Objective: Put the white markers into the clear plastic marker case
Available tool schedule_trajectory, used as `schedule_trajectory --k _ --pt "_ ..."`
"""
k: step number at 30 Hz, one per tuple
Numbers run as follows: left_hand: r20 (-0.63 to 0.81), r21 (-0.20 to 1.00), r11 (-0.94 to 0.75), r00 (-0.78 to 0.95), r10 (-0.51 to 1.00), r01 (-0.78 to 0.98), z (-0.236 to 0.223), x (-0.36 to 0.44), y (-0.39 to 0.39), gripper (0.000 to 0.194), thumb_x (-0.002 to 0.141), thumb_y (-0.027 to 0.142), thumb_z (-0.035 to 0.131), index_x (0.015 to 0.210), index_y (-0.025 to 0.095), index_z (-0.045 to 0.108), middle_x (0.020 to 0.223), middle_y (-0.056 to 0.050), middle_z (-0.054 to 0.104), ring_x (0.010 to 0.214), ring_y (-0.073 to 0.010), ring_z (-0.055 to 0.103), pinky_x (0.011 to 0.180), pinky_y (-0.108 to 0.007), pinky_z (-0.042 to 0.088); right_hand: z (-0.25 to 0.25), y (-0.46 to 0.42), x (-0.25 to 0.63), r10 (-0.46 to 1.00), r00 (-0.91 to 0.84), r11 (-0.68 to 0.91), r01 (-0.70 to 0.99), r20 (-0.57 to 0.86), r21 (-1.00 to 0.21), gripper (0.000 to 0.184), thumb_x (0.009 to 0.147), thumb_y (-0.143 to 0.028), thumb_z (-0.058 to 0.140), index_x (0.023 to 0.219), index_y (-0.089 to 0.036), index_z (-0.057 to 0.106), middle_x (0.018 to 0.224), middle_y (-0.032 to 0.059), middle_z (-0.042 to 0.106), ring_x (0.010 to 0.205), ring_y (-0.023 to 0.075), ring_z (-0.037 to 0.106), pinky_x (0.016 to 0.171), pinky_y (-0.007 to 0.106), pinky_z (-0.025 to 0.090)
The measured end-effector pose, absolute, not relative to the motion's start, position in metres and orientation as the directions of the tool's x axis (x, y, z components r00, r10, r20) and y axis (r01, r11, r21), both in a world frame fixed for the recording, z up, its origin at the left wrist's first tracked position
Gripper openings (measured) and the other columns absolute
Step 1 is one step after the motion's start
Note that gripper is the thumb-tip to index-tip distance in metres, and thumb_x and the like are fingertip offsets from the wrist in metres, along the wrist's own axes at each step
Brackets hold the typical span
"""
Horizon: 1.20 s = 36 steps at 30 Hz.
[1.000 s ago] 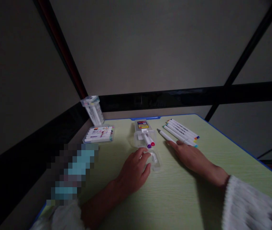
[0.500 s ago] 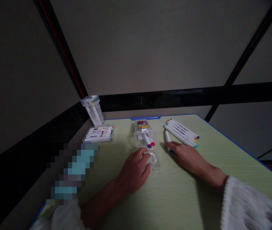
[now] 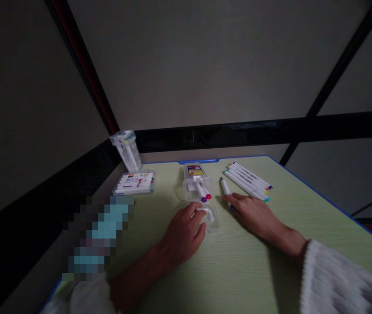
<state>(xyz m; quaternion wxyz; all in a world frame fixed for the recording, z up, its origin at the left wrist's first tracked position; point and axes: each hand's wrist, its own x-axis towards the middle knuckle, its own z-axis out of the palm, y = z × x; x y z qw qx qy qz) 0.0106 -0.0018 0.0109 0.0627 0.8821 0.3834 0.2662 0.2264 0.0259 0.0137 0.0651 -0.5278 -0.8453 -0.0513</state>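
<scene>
My right hand [image 3: 251, 213] grips a white marker [image 3: 225, 187] near its dark blue end, its grey end pointing away from me. To its left a clear plastic case [image 3: 186, 190] lies on its side, with a purple-ended marker [image 3: 200, 191] and a red-ended marker [image 3: 208, 196] sticking out of its mouth. In front of the case is its clear lid [image 3: 214, 221]. My left hand [image 3: 184, 231] rests at the lid's left side, fingers curved and apart with nothing held; its fingertips cover part of the lid. Several white markers [image 3: 246, 182] lie in a row beyond my right hand.
A flat clear case of markers [image 3: 136, 183] lies at the back left. Behind it stands a lidded clear container [image 3: 128, 150] with markers inside. A blurred-out blue patch [image 3: 107, 226] covers the left edge of the green table [image 3: 231, 270]. Wall panels border the back and left.
My right hand has shifted slightly left with the marker, bringing it away from the row and nearer the case. My left hand has stayed in place.
</scene>
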Motion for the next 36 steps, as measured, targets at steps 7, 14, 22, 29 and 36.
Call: schedule_trajectory --k 7,14,22,29,36 --pt "0.428 0.329 -0.705 0.566 0.704 0.628 0.011 0.010 -0.002 0.023 0.081 0.012 0.044 0.104 0.015 0.050 0.110 -0.011 0.051 0.099 -0.0227 0.052 0.086 -0.038 0.046 0.018 0.024 0.224 0.872 -0.433 0.442 0.897 0.228 0.012 0.033 0.075 -0.003 0.042 0.102 -0.016 0.055 0.088 0.0075 0.065 0.072 0.0195 0.063 0.056 0.026 0.037" --pt "0.437 0.327 -0.720 0.577 0.689 0.612 0.011 0.010 -0.002 0.024 0.082 0.012 0.043 0.104 0.015 0.050 0.110 -0.011 0.052 0.099 -0.0222 0.053 0.086 -0.038 0.046 0.021 0.019 0.223 0.851 -0.432 0.451 0.892 0.297 0.007 0.028 0.077 -0.008 0.041 0.099 -0.015 0.056 0.084 0.0068 0.066 0.070 0.0189 0.061 0.055 0.025 0.035" --pt "0.442 0.320 -0.727 0.583 0.682 0.608 0.011 0.010 -0.002 0.025 0.081 0.010 0.044 0.105 0.014 0.050 0.110 -0.011 0.052 0.098 -0.0224 0.053 0.086 -0.037 0.046 0.019 0.015 0.220 0.744 -0.491 0.552 0.834 0.453 -0.001 0.024 0.079 -0.012 0.038 0.092 -0.013 0.058 0.075 0.0083 0.065 0.062 0.0186 0.058 0.056 0.028 0.035" --pt "0.464 0.331 -0.742 0.585 0.666 0.583 0.011 0.010 -0.002 0.025 0.081 0.010 0.043 0.105 0.015 0.049 0.108 -0.010 0.052 0.099 -0.0217 0.053 0.087 -0.037 0.046 0.022 0.009 0.217 0.607 -0.522 0.639 0.769 0.600 0.023 0.026 0.083 -0.015 0.035 0.088 -0.011 0.061 0.065 0.0068 0.062 0.054 0.0155 0.052 0.053 0.027 0.034" --pt "0.514 0.331 -0.759 0.567 0.644 0.561 0.012 0.010 -0.004 0.027 0.081 0.011 0.042 0.106 0.015 0.049 0.107 -0.011 0.053 0.099 -0.0213 0.053 0.087 -0.036 0.046 0.025 -0.004 0.208 0.448 -0.578 0.749 0.659 0.682 0.067 0.024 0.086 -0.014 0.035 0.083 -0.012 0.059 0.059 0.0039 0.059 0.052 0.0144 0.048 0.051 0.028 0.032"
